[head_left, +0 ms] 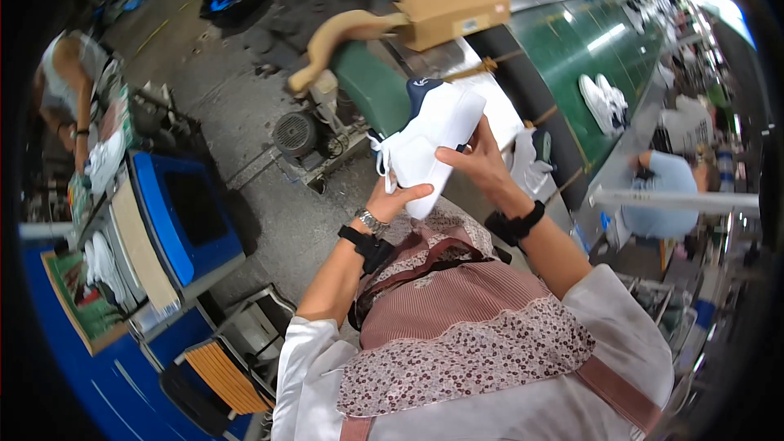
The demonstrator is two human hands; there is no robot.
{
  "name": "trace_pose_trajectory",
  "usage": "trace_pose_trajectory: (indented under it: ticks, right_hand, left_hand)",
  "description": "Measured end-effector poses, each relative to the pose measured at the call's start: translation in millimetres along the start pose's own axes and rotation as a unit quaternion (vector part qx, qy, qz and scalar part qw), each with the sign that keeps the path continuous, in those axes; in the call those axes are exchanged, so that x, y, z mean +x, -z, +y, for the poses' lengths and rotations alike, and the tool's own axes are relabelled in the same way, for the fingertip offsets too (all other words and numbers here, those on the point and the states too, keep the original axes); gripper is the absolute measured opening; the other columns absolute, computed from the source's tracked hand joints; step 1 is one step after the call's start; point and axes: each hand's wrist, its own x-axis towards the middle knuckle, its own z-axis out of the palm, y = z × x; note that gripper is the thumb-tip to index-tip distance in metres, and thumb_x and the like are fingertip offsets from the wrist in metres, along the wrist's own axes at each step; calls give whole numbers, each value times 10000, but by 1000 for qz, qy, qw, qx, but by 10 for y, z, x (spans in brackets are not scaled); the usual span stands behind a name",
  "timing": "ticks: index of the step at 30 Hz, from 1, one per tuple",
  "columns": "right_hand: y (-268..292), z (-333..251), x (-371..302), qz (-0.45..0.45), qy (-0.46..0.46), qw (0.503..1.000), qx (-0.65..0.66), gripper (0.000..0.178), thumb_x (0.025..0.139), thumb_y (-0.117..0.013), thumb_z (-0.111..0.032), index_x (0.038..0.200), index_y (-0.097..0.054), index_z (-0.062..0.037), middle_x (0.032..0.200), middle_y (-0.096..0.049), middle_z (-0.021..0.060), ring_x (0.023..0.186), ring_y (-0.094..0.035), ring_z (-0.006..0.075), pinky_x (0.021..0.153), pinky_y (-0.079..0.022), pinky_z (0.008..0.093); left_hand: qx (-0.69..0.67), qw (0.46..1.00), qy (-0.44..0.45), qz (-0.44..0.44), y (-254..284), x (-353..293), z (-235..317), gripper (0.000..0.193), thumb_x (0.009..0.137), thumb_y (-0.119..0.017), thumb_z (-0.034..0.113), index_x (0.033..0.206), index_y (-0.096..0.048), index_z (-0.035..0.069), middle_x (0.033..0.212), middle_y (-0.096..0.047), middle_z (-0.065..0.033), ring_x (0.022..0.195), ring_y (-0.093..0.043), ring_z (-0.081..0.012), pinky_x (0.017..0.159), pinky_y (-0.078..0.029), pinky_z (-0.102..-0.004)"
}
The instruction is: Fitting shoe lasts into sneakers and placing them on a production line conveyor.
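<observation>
A white sneaker [426, 145] with a navy heel tab and loose white laces is held in front of my body, its toe tilted down toward me. My left hand [390, 201] grips it near the toe, thumb laid along the upper. On the other side, my right hand [480, 165] holds the sole edge, with its thumb pressed on the shoe and its fingers partly hidden behind it. Just beyond the sneaker lie a white sheet [500, 111] and the rounded green end of a machine [363, 82].
A green conveyor belt [563, 49] runs along the right, carrying a pair of white sneakers [602, 104]. A cardboard box [449, 0] sits ahead, near a motor [298, 135]. At left stand a blue-framed machine [175, 212] and a chair [220, 376]. Other people work at both sides.
</observation>
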Motion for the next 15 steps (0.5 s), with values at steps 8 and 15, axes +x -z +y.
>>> trace_pose_trajectory:
  ticks: [8, 15]
  right_hand:
    - [658, 223, -582, -3, 210, 934, -289, 935, 645, -942, -116, 1428, -438, -31, 1343, -570, 139, 1255, -584, 263, 1069, -463, 374]
    - [1333, 313, -1048, 92, 218, 932, -275, 940, 651, -943, -127, 1423, -414, -32, 1339, -576, 162, 1241, -600, 287, 1042, -490, 373]
  left_hand:
    - [399, 913, -72, 43, 169, -27, -281, 816, 749, -901, 153, 1430, -482, -9, 1318, -643, -203, 1245, -610, -326, 1024, -499, -421]
    - [336, 935, -98, -54, -945, 27, 447, 737, 693, -901, 116, 1362, -608, 26, 1333, -626, -129, 1262, -577, -278, 1085, -425, -400]
